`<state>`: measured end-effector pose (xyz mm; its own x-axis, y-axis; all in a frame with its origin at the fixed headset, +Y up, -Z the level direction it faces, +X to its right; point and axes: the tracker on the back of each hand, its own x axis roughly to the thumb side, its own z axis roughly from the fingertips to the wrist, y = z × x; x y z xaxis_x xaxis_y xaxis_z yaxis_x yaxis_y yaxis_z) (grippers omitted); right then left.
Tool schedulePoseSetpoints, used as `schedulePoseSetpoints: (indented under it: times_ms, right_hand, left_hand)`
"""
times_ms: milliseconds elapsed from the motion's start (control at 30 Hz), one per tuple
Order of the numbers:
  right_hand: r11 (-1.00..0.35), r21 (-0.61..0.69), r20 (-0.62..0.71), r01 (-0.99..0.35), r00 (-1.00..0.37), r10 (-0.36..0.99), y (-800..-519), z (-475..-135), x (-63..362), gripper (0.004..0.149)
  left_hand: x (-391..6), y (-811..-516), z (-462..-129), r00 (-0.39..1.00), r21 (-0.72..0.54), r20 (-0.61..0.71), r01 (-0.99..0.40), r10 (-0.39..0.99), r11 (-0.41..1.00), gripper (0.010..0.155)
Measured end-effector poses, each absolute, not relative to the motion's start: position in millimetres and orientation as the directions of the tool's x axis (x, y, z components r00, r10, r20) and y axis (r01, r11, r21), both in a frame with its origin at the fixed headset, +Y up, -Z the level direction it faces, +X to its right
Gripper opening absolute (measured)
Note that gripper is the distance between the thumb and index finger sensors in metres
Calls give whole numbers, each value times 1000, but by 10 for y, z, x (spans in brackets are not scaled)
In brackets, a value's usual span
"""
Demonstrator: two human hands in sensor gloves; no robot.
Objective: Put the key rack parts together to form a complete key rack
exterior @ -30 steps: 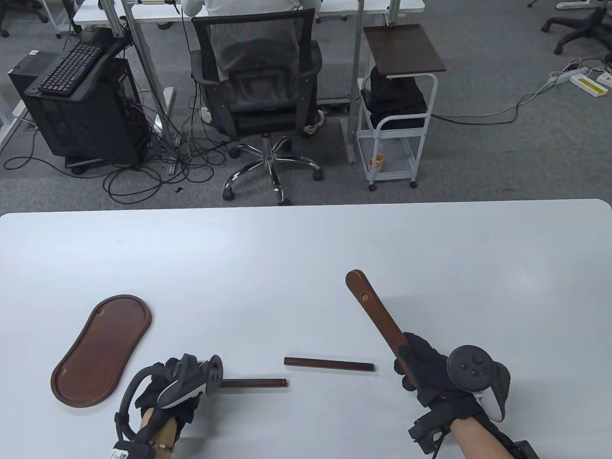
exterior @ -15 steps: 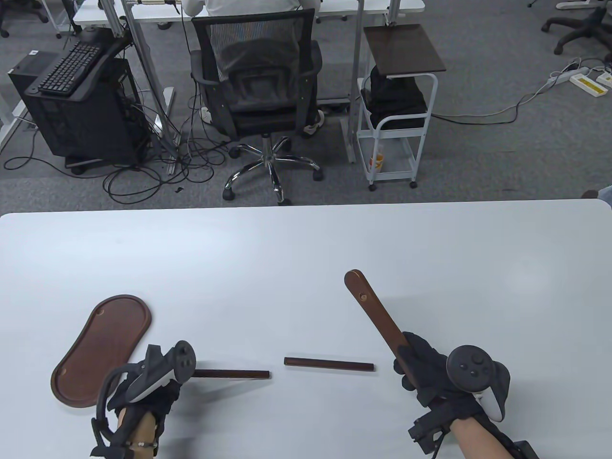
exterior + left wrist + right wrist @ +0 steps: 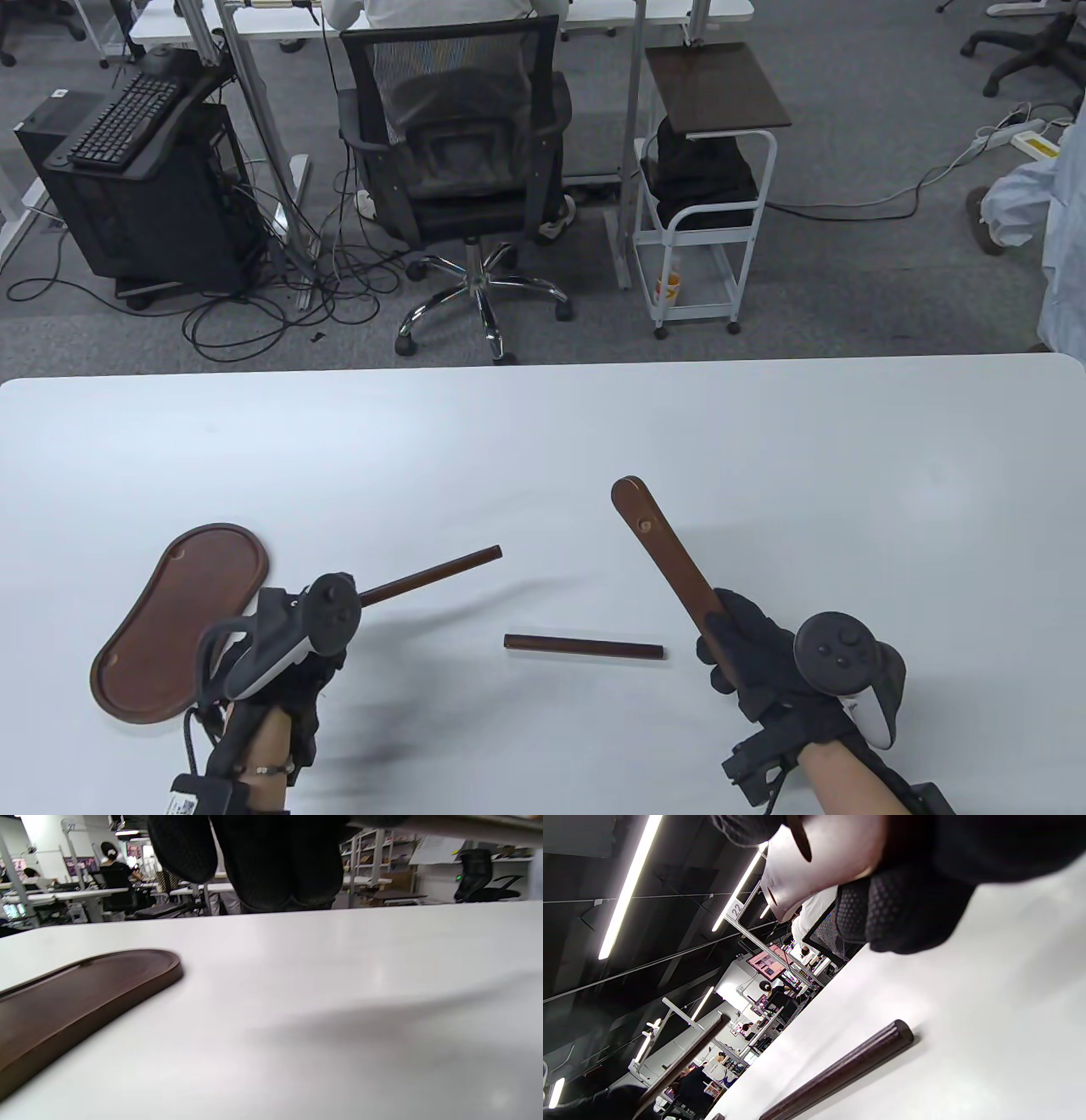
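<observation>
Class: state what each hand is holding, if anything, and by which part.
The left hand holds the thin rod by its near end. The right hand grips the flat wooden bar by its near end.

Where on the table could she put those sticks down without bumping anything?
The far half of the table is bare, as is the right end. It is crowded near her: tray, loose rod, left hand, right hand.

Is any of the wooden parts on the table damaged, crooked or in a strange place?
Nothing stands out. The oval brown wooden tray and the short dark wooden rod lie flat on the white table; no damage is visible.
</observation>
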<state>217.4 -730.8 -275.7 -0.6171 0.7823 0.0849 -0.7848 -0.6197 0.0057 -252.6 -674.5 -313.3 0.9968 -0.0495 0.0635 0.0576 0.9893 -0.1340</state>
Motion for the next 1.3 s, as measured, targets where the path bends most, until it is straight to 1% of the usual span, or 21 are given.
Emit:
schedulePoseSetpoints:
  times_ms: [233,367,467,633,933,1300]
  right_hand:
    - [-591,8,79,-807,-589,805,-7304,-2753,2180,60]
    - [-573,11,74,-819,-571,818,-7303,-2751,2186,60]
    - [-558,8,69,-830,-557,828,-7300,-2750,2197,60]
    - [-532,2,71,-847,-530,845,-7305,-2756,2205,60]
    - [-500,46,43,-865,-499,866,-7387,-2769,2160,60]
    - [-477,47,47,-877,-476,878,-7385,-2764,2148,60]
  left_hand:
    - [-1939,-6458,-3170,978,-17,209,32,-28,999,54]
    - [-1626,-6386,-3162,964,40,266,17,-27,999,54]
    - [-1491,-6377,-3155,959,49,282,-22,7,999,53]
    - [-1427,-6406,-3124,953,67,293,-98,74,993,53]
    - [-1414,-6528,-3107,950,44,290,-129,111,991,53]
    - [-1338,-6645,-3119,951,-3,299,-76,74,997,53]
